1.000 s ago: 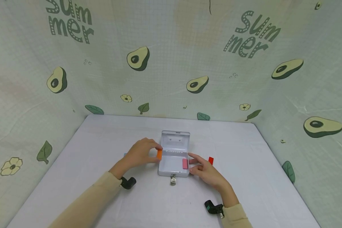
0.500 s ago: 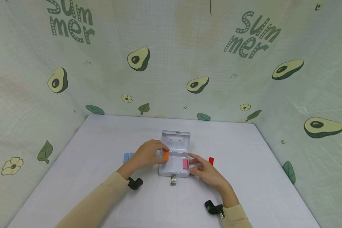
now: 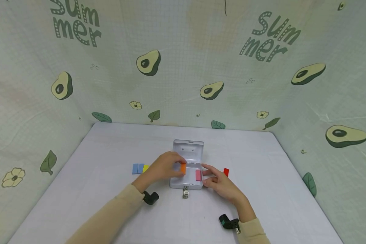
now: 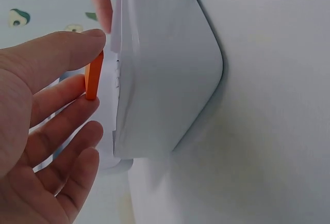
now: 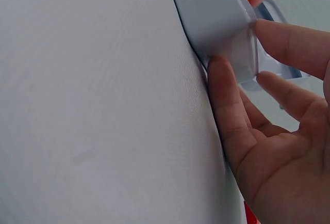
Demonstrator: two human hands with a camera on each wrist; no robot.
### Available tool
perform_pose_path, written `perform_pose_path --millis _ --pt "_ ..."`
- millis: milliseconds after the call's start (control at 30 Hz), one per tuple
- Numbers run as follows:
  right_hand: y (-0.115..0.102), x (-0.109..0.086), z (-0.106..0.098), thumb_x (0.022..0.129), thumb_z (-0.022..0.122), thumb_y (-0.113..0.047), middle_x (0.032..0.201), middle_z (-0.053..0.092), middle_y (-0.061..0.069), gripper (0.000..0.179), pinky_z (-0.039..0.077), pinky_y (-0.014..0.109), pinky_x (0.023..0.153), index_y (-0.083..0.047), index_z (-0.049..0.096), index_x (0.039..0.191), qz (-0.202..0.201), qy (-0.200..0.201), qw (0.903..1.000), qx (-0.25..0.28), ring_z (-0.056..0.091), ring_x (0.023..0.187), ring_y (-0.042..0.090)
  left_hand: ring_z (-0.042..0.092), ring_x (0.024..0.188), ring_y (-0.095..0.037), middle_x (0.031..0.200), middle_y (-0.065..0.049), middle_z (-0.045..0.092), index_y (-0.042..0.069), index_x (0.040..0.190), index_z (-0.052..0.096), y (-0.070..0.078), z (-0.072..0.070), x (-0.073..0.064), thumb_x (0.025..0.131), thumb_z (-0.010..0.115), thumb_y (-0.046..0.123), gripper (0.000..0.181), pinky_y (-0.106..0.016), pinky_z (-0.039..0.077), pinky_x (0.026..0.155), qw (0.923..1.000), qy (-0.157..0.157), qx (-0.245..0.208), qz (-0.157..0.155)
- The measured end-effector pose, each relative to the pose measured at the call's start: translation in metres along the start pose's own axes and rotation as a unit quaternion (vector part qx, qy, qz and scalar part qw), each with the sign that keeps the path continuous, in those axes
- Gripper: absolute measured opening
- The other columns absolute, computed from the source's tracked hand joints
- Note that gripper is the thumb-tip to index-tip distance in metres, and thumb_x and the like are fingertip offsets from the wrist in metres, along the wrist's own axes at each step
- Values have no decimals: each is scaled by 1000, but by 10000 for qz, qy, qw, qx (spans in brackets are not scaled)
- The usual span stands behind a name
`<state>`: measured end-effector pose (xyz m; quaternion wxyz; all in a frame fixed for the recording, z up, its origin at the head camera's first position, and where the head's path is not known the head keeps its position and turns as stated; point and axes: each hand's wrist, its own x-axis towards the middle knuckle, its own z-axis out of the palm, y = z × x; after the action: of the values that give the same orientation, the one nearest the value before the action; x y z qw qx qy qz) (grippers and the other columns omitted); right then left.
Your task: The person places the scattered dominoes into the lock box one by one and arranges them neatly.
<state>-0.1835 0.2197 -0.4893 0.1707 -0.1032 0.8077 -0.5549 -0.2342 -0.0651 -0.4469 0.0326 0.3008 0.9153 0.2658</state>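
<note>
A small white metal cash box (image 3: 186, 186) stands with its lid (image 3: 187, 149) raised at the back and its latch (image 3: 185, 193) toward me. Over its left half, my left hand (image 3: 167, 165) pinches a thin orange block (image 3: 183, 168) upright between thumb and fingers; the left wrist view shows the same orange block (image 4: 93, 77) above the rim. A pink block (image 3: 198, 175) lies inside along the right wall. My right hand (image 3: 221, 183) rests its fingertips against the box's right side, some at the rim and one lower down on the wall (image 5: 227, 38).
Two blue blocks (image 3: 138, 168) and a yellow block (image 3: 145, 168) lie left of the box, the yellow one partly behind my left wrist. Behind my right hand a red block (image 3: 226, 172) is partly visible. The white tabletop (image 3: 116, 142) meets a printed cloth backdrop.
My left hand has moved right with the orange block, from the box's left edge to over its interior. The blue and yellow blocks have come into view. My right hand has stayed put.
</note>
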Motion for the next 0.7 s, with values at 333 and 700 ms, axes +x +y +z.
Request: perform_pose_path --millis 333,700 --pt "-1 0 0 103 72 -21 149 55 15 68 50 35 98 -19 42 163 48 0 10000 36 71 108 24 61 108 -16 112 9 70 20 123 78 4 11 5 89 88 31 38 -33 56 96 9999 -68 -80 -96" --pt "-1 0 -1 103 72 -19 149 54 17 68 51 31 96 -19 41 164 27 -35 9999 115 71 108 24 60 102 -12 109 10 70 19 123 78 9 20 10 88 89 30 38 -31 56 94 9998 -85 -157 -131"
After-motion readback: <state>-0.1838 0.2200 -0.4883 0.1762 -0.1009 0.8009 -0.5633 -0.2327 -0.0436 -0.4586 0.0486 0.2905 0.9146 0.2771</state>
